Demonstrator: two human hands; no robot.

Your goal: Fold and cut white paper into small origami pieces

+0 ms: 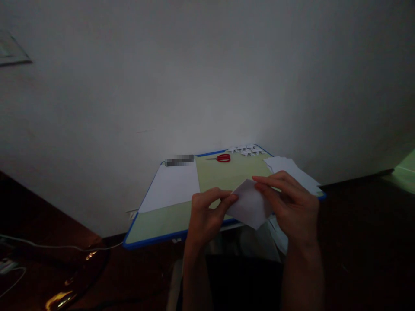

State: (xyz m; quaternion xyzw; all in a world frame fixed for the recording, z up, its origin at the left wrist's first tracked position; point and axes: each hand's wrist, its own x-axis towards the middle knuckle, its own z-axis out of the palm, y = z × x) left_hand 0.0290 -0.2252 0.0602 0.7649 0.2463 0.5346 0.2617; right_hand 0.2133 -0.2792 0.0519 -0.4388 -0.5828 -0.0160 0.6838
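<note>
A folded piece of white paper [249, 205] is held up above the front edge of the table, one corner pointing up and another down. My left hand [209, 211] pinches its left corner between thumb and fingers. Near the top corner and right side, my right hand [290, 201] grips the same paper with thumb and forefinger. Part of the paper's right side is hidden behind the right hand's fingers.
On the blue-edged table [162, 224] lie a white sheet [171, 185], red-handled scissors [223, 158], several small folded paper pieces [247, 150] and a stack of white paper [292, 170]. A blurred-out dark object [179, 160] lies at the back left. The wall [207, 77] stands behind.
</note>
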